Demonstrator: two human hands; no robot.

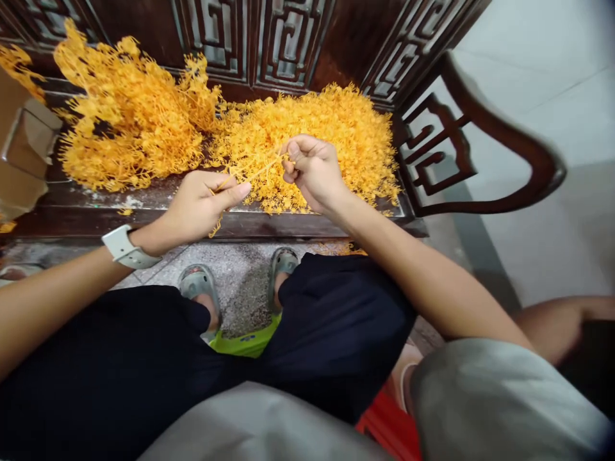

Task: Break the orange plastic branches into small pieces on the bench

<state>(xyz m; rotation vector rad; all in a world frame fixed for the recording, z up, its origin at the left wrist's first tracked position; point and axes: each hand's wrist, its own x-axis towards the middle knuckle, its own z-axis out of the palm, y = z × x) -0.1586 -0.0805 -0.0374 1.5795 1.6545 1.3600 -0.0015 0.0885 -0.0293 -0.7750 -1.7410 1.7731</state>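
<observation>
A thin yellow-orange plastic stem (263,170) stretches between my two hands, above the front of the bench. My left hand (202,200) is closed, pinching one end between thumb and fingers; a bit of orange strand hangs below it. With fingertips pressed together, my right hand (314,168) grips the other end, where a small yellow piece shows. Right behind the hands lies a dense heap of small yellow-orange plastic flower pieces (331,121). To the left stands a taller, tangled pile of joined orange sprays (134,109).
Both piles rest on a dark wooden bench (269,224) with a carved back and a curved armrest (528,186) at right. A cardboard box (29,141) sits at the left end. Below me is a green stool (247,342). Another person's arm (562,323) and a red stool (389,426) are at lower right.
</observation>
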